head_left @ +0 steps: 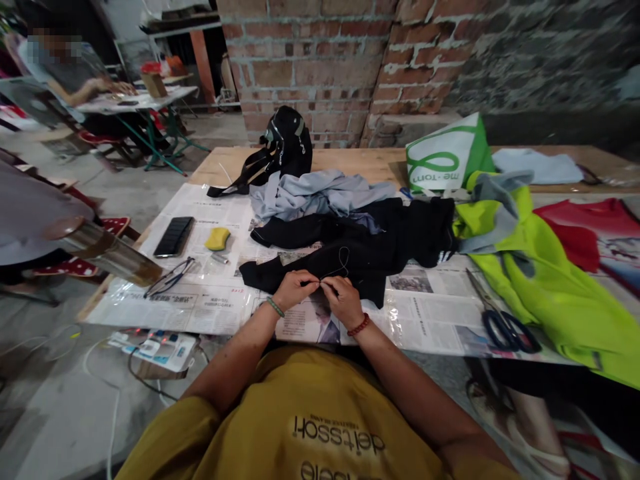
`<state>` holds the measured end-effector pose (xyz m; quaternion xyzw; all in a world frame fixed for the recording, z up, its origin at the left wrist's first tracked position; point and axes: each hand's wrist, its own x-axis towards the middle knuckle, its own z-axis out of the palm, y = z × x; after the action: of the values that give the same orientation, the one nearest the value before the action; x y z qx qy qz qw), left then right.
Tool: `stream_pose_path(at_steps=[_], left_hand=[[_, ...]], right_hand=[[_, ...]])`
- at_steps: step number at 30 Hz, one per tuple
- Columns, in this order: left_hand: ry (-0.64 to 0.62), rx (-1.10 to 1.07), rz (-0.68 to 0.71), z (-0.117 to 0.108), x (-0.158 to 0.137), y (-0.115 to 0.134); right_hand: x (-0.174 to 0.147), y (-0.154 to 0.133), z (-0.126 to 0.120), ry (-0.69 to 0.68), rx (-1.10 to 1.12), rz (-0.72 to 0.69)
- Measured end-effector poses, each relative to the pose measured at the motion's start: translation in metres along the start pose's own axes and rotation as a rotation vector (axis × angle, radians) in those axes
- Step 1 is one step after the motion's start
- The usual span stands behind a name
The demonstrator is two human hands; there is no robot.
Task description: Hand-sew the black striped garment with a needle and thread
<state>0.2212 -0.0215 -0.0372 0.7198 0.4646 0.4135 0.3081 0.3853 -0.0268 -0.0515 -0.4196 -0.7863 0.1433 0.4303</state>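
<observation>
My left hand (294,291) and my right hand (345,300) meet fingertip to fingertip over the front of a black garment (370,230). Both are closed in a pinch. A thin pale thread (344,257) rises in a loop just beyond the fingers and runs down to where they meet. Whether a needle is between the fingertips is too small to make out. The black garment lies spread across the newspaper-covered table (200,313), its sleeves stretching left. Behind it is a crumpled grey cloth (320,190).
To the left lie a phone (174,237), a yellow sponge (217,238), glasses (170,277) and a metal flask (115,257). Scissors (505,323) and a lime-green garment (535,253) are at right. A black bag (287,140) and a green-white bag (445,157) stand behind. Another person sits far left.
</observation>
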Motion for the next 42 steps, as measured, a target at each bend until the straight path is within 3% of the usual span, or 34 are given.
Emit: stream_pose_path(at_steps=[10,17,29,36,42], left_hand=[[0.01,0.053,0.021,0.0033,0.0,-0.0055],[0.0,0.079,0.071,0.003,0.0,-0.0026],[-0.004,0.067,0.047,0.0048,0.0021,-0.006],[-0.051,0.033,0.054,0.0046,0.0025,-0.0034],[-0.062,0.034,0.053,0.003,0.0027,-0.001]], right_hand=[[-0.0023,-0.0019,-0.0007,0.088,0.087,-0.029],[-0.0061,-0.0037,0.0,0.072,0.1,-0.081],[-0.0017,-0.0021,-0.0033,0.111,0.486,0.32],[0.0006,-0.0009,-0.0051,-0.02,0.446,0.324],[0.0009,-0.0012,-0.0038,0.014,0.431,0.346]])
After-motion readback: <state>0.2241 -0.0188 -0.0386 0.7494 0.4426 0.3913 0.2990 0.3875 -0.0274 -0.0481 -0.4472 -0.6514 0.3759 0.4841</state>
